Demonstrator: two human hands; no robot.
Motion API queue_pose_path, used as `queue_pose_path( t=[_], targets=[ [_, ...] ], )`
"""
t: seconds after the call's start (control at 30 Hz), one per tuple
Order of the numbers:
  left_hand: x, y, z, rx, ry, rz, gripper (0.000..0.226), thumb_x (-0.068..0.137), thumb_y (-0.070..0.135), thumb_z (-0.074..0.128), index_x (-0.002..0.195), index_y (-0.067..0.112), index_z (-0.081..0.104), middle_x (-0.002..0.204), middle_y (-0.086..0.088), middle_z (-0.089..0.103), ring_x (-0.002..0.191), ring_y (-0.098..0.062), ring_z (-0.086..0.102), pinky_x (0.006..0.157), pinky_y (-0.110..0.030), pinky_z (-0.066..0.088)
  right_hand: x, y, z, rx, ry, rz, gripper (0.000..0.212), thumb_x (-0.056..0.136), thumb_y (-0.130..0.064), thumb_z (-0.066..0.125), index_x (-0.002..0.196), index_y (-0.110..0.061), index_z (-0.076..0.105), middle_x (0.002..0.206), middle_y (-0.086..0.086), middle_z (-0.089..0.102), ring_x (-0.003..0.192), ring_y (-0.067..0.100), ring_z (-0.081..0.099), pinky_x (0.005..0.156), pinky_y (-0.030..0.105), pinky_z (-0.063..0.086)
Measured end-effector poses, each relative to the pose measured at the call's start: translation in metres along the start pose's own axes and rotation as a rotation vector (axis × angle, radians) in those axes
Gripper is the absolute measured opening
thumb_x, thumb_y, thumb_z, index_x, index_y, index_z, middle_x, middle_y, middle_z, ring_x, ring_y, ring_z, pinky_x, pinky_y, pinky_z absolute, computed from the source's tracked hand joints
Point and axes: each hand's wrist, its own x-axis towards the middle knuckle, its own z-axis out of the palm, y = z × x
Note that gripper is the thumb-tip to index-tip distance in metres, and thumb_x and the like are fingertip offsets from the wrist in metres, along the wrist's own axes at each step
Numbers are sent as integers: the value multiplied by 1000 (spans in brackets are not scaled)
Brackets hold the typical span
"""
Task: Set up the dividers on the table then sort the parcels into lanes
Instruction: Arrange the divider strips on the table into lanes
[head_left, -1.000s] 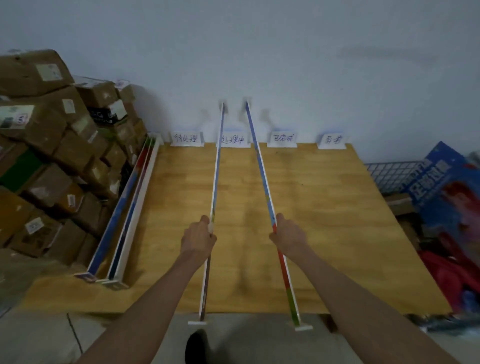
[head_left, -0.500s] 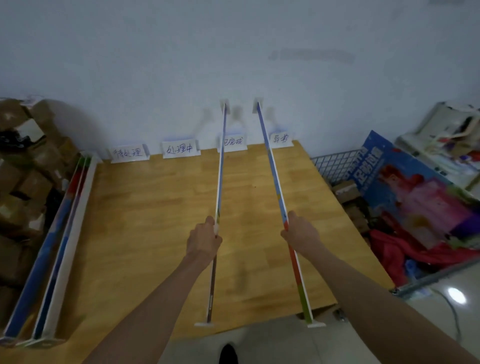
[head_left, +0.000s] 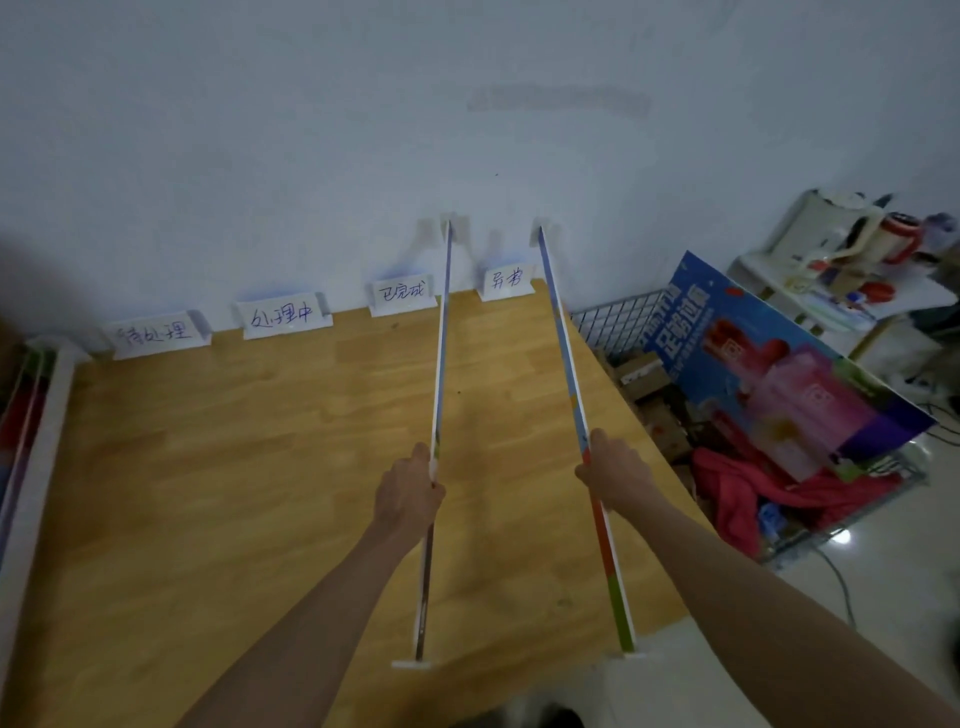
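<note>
Gripping two dividers, left hand (head_left: 408, 491) fingers clasp one (head_left: 440, 364), right hand (head_left: 615, 475) another (head_left: 563, 338); four labels behind.

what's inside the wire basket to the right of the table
The wire basket holds small cardboard boxes, red cloth and a large blue printed board, which covers whatever lies beneath.

both forearms bare, no sleeve, watch or ring showing behind the fingers; left hand (head_left: 408, 493) and right hand (head_left: 618, 473) ungloved; possibly a dark shoe below.
</note>
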Motion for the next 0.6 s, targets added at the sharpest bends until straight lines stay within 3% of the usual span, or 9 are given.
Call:
queue_pose_path(
  t=[0.23, 0.47, 0.6],
  targets=[
    [30, 27, 24, -16, 10, -43, 34, 90, 20, 61, 121, 10, 50, 99, -12, 64, 86, -32, 64, 57, -33, 43, 60, 33, -4, -31, -23, -26, 20, 94, -21, 57, 108, -13, 46, 94, 5, 56, 79, 25, 58, 63, 35, 49],
    [38, 69, 62, -47, -8, -179, 37, 88, 21, 63, 121, 13, 48, 103, -13, 64, 92, -34, 63, 66, -37, 48, 115, 77, -6, -58, -106, -73, 22, 93, -23, 58, 109, -14, 45, 99, 7, 58, 88, 28, 63, 75, 41, 57],
    [40, 95, 84, -78, -17, -238, 38, 87, 22, 63, 121, 14, 48, 104, -13, 63, 93, -35, 62, 68, -37, 48, 140, 102, -4, -64, -120, -103, 22, 92, -22, 58, 109, -13, 48, 95, 4, 54, 90, 26, 63, 75, 38, 57]
  ],
)
